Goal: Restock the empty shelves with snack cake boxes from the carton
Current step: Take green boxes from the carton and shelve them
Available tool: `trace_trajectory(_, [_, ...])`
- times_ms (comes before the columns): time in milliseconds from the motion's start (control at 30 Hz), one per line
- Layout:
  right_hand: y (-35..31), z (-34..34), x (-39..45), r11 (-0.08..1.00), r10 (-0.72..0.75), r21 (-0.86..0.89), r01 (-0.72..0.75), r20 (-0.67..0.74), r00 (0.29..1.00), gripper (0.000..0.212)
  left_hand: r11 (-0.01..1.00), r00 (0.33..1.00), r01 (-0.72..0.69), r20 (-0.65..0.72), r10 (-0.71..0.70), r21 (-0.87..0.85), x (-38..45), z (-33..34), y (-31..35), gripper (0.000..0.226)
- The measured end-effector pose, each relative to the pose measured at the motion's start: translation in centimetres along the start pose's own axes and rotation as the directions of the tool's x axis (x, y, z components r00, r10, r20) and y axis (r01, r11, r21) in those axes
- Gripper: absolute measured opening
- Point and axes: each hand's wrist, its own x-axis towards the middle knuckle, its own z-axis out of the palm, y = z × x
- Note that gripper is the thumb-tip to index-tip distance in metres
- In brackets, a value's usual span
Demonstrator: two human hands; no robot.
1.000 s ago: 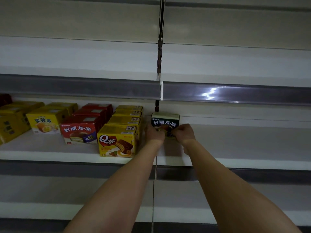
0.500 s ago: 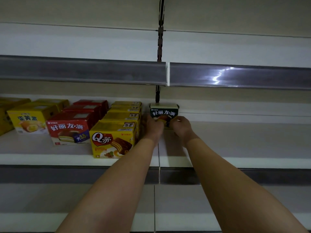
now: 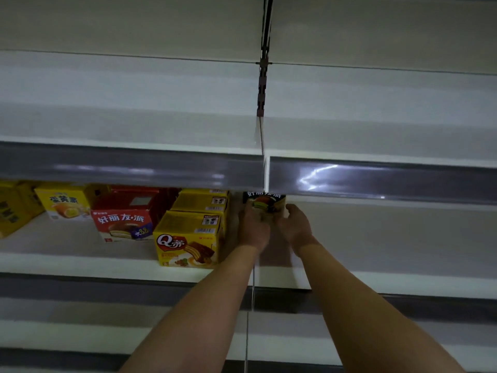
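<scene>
A dark snack cake box (image 3: 265, 203) with white lettering stands deep on the white shelf (image 3: 134, 267), just right of the yellow Q boxes (image 3: 188, 238). Its top is hidden by the grey price rail of the shelf above. My left hand (image 3: 254, 227) holds its left side. My right hand (image 3: 294, 224) holds its right side with the fingers curled round the edge. Both forearms reach in from below. The carton is out of view.
Left of the yellow stack stand red boxes (image 3: 122, 220) and more yellow boxes (image 3: 64, 204) in rows. The grey price rail (image 3: 376, 179) of the upper shelf hangs low over the boxes. A vertical upright (image 3: 262, 84) splits the shelving. Right of my hands the shelf shows bare white surface.
The camera has tilted up, so the upper rail now covers the top of the dark box. Both hands stay on the box, deep on the shelf.
</scene>
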Motion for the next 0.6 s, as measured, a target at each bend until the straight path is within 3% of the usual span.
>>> trace_trajectory(133, [1.4,-1.8,-0.3,0.987,0.004,-0.161,0.016,0.12,0.993,0.053,0.994,0.997,0.068,0.028,-0.071,0.09,-1.2,0.9,0.7,0.052])
trace_trajectory(267, [2.5,-3.9,-0.9,0.97,-0.01,-0.235,0.063,0.219,0.976,0.059,0.979,0.995,0.097,-0.039,-0.091,0.182,-3.4,0.5,1.7,0.05])
trace_trajectory(467, [1.9,-6.4,-3.6,0.916,-0.122,-0.298,0.269,0.43,0.894,0.054,0.964,0.949,0.142,-0.306,-0.068,0.226,-9.6,-1.3,3.7,0.034])
trace_trajectory(600, [1.2,-6.4,-7.5,0.87,-0.269,-0.22,0.442,0.54,0.798,0.027,0.945,0.868,0.25,-0.482,-0.123,0.21,-15.0,-3.5,4.1,0.031])
